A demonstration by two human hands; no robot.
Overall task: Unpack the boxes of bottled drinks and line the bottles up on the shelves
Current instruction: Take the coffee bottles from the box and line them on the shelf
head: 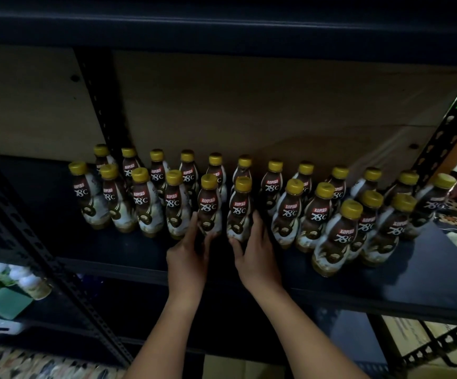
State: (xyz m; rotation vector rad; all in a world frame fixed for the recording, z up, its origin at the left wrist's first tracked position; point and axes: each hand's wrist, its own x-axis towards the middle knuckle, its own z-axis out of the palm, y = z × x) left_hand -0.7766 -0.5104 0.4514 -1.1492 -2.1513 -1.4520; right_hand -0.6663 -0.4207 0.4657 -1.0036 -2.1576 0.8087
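Both forearms are showing bare up to the frame's lower edge, with no sleeves reaching them; the left hand and right hand are wearing nothing.

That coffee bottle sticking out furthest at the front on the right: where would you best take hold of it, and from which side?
Probably by the narrow waist under the yellow cap of the front bottle, coming from the open shelf edge at the front. It stands upright, and neighbours crowd it behind and to its right, so the front looks the freest approach.
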